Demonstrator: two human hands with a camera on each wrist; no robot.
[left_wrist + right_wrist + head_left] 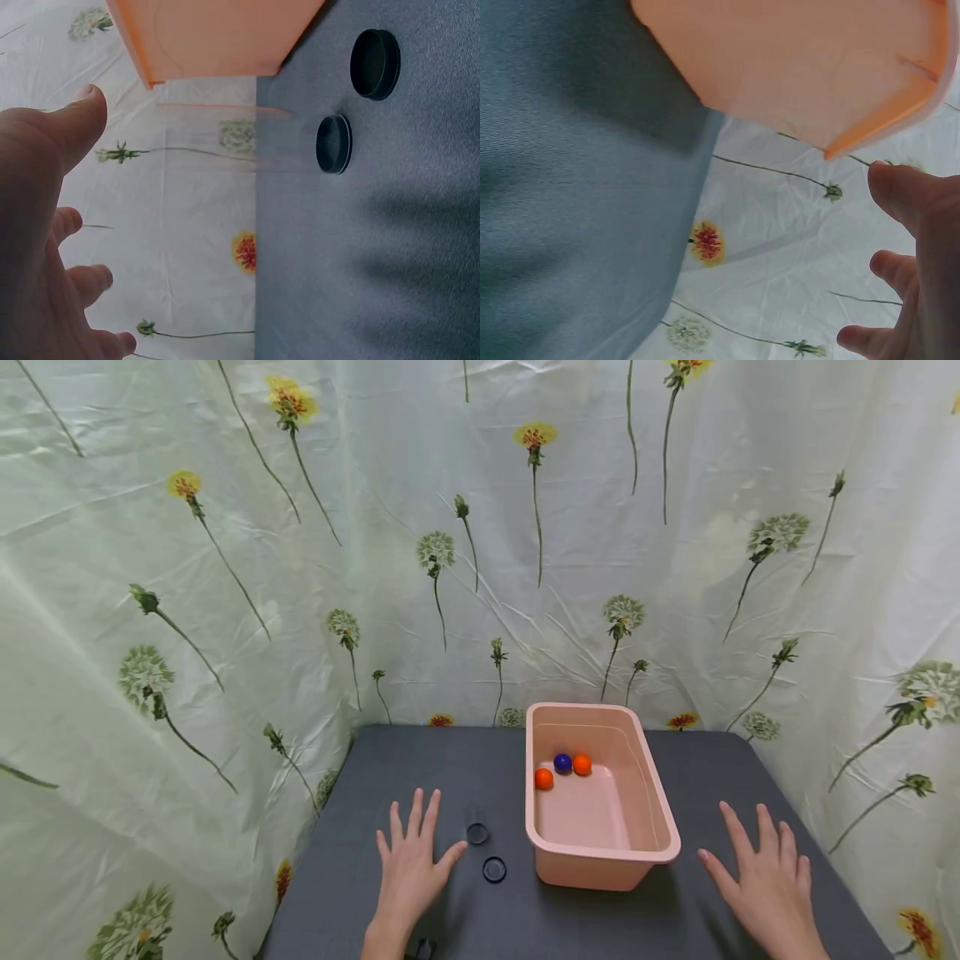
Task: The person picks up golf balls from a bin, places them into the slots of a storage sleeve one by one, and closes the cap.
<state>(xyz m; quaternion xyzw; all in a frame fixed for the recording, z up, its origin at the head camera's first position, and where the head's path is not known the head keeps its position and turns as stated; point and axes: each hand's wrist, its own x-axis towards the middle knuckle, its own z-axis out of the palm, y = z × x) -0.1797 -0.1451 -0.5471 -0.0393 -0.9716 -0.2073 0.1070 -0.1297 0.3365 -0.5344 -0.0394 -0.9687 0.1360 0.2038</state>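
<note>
My left hand (414,868) is held over the dark table with its fingers spread, holding nothing. Just to its right stands a clear cylinder with a black base (477,833); in the left wrist view its see-through wall (217,139) shows only faintly. Nearer the front lies a round black cap (494,869). My right hand (768,877), also spread and holding nothing, is to the right of a pink plastic bin (600,853). Inside the bin, toward its far left, are two orange balls (582,765) and a dark blue ball (562,763).
The grey table (435,752) has its back edge against a white curtain (480,527) printed with dandelions, which also hangs along both sides. Between the hands, the bin rises well above the tabletop. A small black item (425,948) shows beside the left wrist.
</note>
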